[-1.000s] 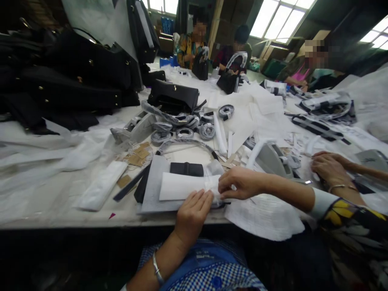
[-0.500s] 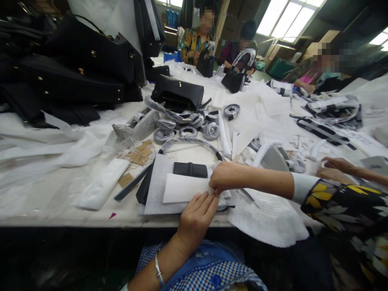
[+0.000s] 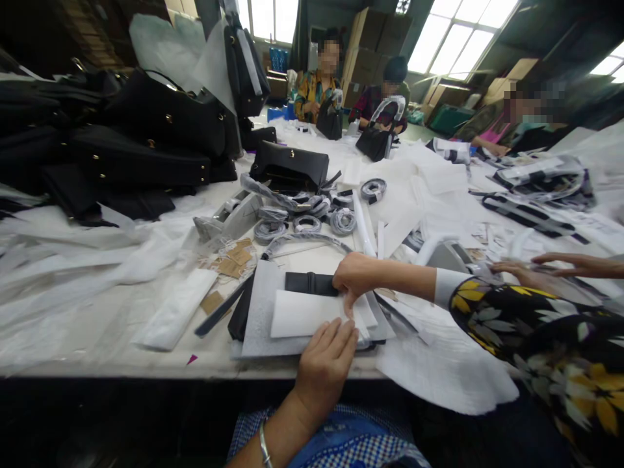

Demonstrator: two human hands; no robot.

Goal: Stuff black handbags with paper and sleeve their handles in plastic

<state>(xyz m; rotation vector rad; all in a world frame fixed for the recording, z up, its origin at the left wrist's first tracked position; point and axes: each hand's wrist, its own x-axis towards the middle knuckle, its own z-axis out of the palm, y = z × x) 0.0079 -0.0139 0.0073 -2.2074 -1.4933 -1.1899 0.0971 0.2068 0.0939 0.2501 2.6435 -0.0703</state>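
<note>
A black bag (image 3: pixel 238 318) lies flat at the table edge, its plastic-wrapped handle (image 3: pixel 307 239) arching behind. On it rests a light grey sheet (image 3: pixel 258 305), bearing a flat black piece (image 3: pixel 305 283) with a raised band and a folded white sheet (image 3: pixel 297 312). My left hand (image 3: pixel 329 361), with a silver bangle on the wrist, lies flat near the white sheet's lower right edge, fingers straight. From the right, my right hand (image 3: pixel 358 276) reaches in with curled fingers over the black piece's right end. Its thumb presses down onto the white sheet; some fingertips are hidden.
Coiled wrapped straps (image 3: pixel 342 221) and an open black bag (image 3: pixel 290 162) lie behind. Brown tags (image 3: pixel 234 257) and a white packet (image 3: pixel 178 309) are left, near piled black bags (image 3: pixel 166 123). A co-worker's hands (image 3: pixel 560 266) work at right; other people sit across the table.
The camera view has shifted slightly. My right hand has opened its thumb downward from a tight fist, and a white layer shows beneath it. My left hand stays flat by the sheet.
</note>
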